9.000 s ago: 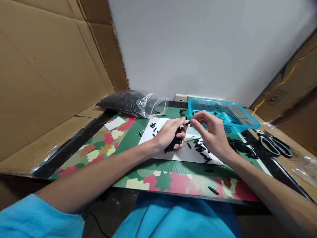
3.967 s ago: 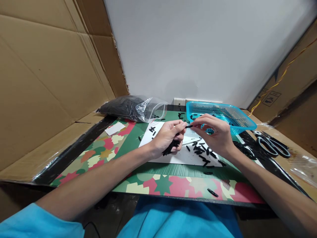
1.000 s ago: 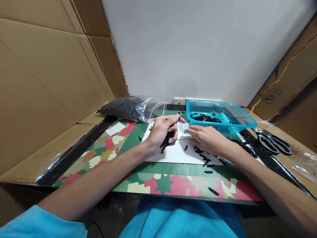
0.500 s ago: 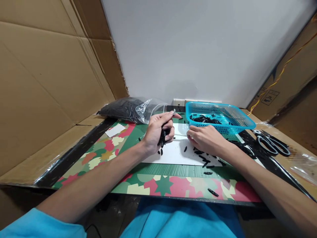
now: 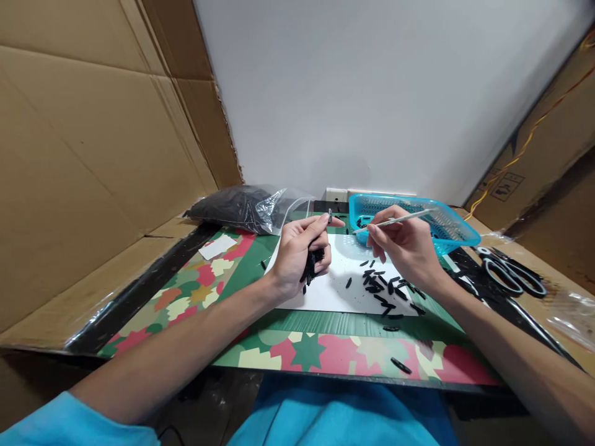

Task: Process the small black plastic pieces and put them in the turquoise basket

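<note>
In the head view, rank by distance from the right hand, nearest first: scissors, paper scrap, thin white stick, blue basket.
1. Thin white stick, held in the right hand
2. Blue basket, just beyond it
3. Scissors, to the right
4. Paper scrap, far left

The right hand (image 5: pixel 409 241) has lifted the stick (image 5: pixel 413 215) off the sheet (image 5: pixel 334 297), tip towards nine o'clock.
</note>
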`<state>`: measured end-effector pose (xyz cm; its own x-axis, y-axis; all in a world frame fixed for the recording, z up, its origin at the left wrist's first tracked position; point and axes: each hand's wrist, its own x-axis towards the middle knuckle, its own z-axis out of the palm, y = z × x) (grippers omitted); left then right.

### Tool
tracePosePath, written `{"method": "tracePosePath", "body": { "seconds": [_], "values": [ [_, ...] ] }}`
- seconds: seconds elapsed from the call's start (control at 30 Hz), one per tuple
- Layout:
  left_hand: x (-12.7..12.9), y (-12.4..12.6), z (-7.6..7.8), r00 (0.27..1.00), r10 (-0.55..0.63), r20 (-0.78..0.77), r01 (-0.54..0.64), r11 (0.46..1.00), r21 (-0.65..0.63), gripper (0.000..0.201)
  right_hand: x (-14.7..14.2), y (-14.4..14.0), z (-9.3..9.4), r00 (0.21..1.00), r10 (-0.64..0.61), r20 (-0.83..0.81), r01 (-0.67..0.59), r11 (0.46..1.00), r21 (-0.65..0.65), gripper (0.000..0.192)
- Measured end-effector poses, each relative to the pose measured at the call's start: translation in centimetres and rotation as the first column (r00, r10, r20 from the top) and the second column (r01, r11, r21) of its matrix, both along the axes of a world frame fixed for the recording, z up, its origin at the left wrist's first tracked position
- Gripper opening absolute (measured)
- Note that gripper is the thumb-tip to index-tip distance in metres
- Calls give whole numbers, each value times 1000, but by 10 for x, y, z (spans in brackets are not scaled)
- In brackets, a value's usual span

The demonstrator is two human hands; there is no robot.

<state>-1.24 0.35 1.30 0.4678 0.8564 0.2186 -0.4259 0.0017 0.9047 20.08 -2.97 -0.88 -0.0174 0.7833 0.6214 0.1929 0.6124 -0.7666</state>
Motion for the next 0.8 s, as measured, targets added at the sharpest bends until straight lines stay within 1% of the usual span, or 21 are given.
{"method": "tracePosePath", "body": {
  "seconds": [0.07, 0.13, 0.2, 0.27, 0.33, 0.4, 0.5, 0.6, 0.7, 0.8],
  "values": [
    [1, -2, -2, 1000, -3, -8, 3, 1000, 7, 28, -6, -6, 2, 988, -94, -126, 110, 986, 125, 23],
    [3, -4, -5, 1000, -2, -19, 2, 1000, 16, 30, -11, -11, 3, 959, -178, -222, 229, 946, 231, 24],
    [4, -6, -7, 999, -4, -36, 5, 1000, 26, 32, -16, -16, 3, 951, -201, -234, 265, 920, 288, 23],
    [5, -7, -10, 998, -10, -58, 12, 999, 41, 33, -19, -20, 1, 968, -178, -177, 226, 925, 304, 16],
    [5, -8, -11, 996, -6, -84, 12, 997, 73, 35, -22, -22, -3, 986, -132, -102, 156, 942, 298, 6],
    [4, -8, -12, 995, 18, -102, -5, 993, 121, 35, -24, -23, -6, 993, -107, -43, 115, 951, 287, 6],
    [4, -9, -13, 991, 58, -117, -36, 983, 183, 36, -26, -25, -7, 987, -159, 4, 151, 943, 298, 13],
    [4, -11, -13, 987, 80, -138, -51, 978, 201, 37, -27, -27, -4, 976, -213, 37, 188, 920, 345, 9],
    [5, -13, -13, 984, 108, -140, -79, 977, 196, 37, -28, -29, -1, 978, -202, 58, 168, 917, 361, 4],
    [6, -14, -13, 982, 126, -144, -98, 978, 186, 40, -30, -29, 0, 983, -176, 56, 152, 941, 301, 14]
  ]
}}
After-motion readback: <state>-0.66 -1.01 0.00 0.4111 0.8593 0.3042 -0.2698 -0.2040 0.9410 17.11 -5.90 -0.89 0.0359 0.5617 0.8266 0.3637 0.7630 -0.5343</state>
